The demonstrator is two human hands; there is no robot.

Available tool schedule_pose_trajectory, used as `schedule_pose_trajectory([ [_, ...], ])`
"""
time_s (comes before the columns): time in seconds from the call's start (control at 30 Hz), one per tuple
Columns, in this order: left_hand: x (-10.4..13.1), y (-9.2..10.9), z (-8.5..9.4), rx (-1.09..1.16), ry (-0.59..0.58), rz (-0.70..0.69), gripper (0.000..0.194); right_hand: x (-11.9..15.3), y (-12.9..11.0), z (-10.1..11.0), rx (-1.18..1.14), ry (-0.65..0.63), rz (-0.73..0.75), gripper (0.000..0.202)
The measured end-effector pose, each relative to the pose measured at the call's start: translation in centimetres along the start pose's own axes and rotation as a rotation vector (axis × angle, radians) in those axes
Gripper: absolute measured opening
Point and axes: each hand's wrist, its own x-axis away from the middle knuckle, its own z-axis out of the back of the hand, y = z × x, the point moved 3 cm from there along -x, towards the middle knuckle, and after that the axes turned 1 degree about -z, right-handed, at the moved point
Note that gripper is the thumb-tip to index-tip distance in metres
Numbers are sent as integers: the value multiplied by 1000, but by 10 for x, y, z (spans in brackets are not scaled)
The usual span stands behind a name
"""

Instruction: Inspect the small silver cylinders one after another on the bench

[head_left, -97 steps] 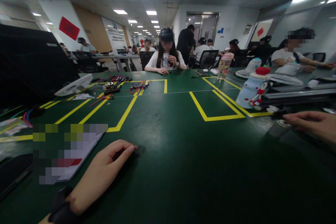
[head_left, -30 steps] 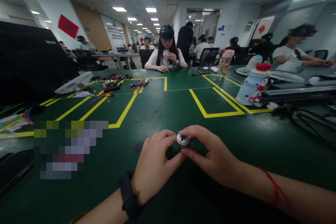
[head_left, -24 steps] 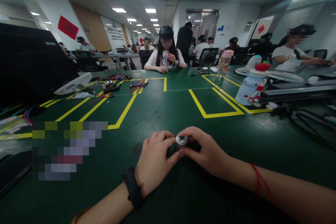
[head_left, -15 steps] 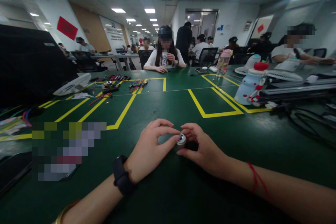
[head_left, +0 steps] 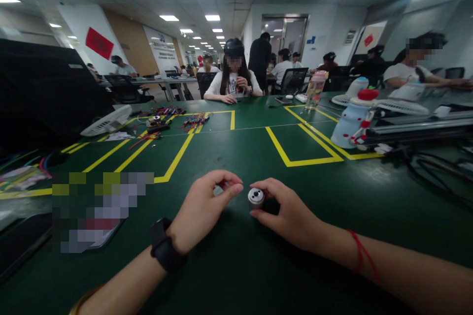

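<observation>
A small silver metal cylinder, with dark holes in its top face, stands upright on the green table. My right hand has its thumb and fingers around the right side of this cylinder. To the left of it, apart from the metal, is my left hand, its thumb and fingertips brought close together. Whether anything small is pinched between those fingertips cannot be made out. A black watch band is on my left wrist, and a red string is round the right one.
Bundles of coloured wires and a white fan lie at the left. A blue bottle with a red top, metal rails and black cables are on the right. Across the table sits a person.
My left hand has moved left, off the cylinder, and its fingertips have come together. The cylinder's top now shows fully. My right hand remains around its side.
</observation>
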Motion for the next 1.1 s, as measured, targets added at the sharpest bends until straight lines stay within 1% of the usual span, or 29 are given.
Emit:
schedule_pose_trajectory([
  [0.1, 6, -13, -13, -41, -106, 1, 11, 1, 2, 1, -13, -2, -22, 41],
  [0.2, 8, -20, -28, -67, -122, -12, 7, 1, 5, -1, -37, -19, -49, 45],
  [0.27, 7, -21, -33, -68, -121, -10, 7, 0, 6, -2, -46, -16, -59, 46],
  [0.33, 6, -18, -30, -55, -123, -6, 10, 0, 5, 0, -48, -1, -68, 46],
  [0.4, 6, -17, -19, -38, -114, 5, 18, 0, 7, 12, -46, 47, -95, 47],
  [0.43, 7, -18, -11, -26, -101, 23, 21, 1, 9, 23, -37, 84, -124, 49],
  [0.5, 14, -27, 10, 1, -67, 89, 26, 8, 21, 58, 32, 188, -203, 52],
  [0.57, 24, -46, 32, 36, -27, 186, 28, 23, 41, 105, 208, 311, -306, 56],
  [0.63, 36, -72, 48, 105, 17, 293, 30, 46, 68, 156, 455, 423, -436, 59],
  [0.7, 47, -98, 57, 217, 82, 391, 32, 72, 98, 200, 631, 458, -593, 59],
  [0.73, 51, -110, 59, 294, 123, 432, 32, 85, 111, 217, 685, 476, -656, 59],
  [0.77, 54, -118, 60, 362, 163, 459, 32, 96, 123, 230, 708, 477, -704, 60],
  [0.83, 57, -127, 58, 460, 210, 483, 31, 110, 136, 244, 753, 483, -722, 63],
  [0.87, 57, -128, 57, 478, 218, 485, 31, 111, 135, 244, 817, 504, -687, 66],
  [0.9, 57, -127, 56, 477, 216, 483, 32, 109, 128, 241, 908, 539, -621, 71],
  [0.93, 57, -125, 56, 464, 209, 484, 33, 103, 118, 233, 1008, 575, -521, 75],
  [0.97, 57, -124, 56, 446, 201, 488, 34, 93, 103, 220, 1084, 597, -401, 77],
  [1.0, 57, -122, 56, 429, 194, 492, 35, 82, 88, 202, 1106, 578, -283, 73],
  [1.03, 57, -121, 56, 418, 192, 495, 35, 68, 73, 180, 1053, 486, -184, 66],
  [1.07, 58, -122, 57, 413, 192, 497, 36, 53, 59, 155, 930, 360, -112, 54],
  [1.1, 58, -122, 57, 411, 194, 499, 37, 38, 46, 126, 767, 169, -71, 44],
])
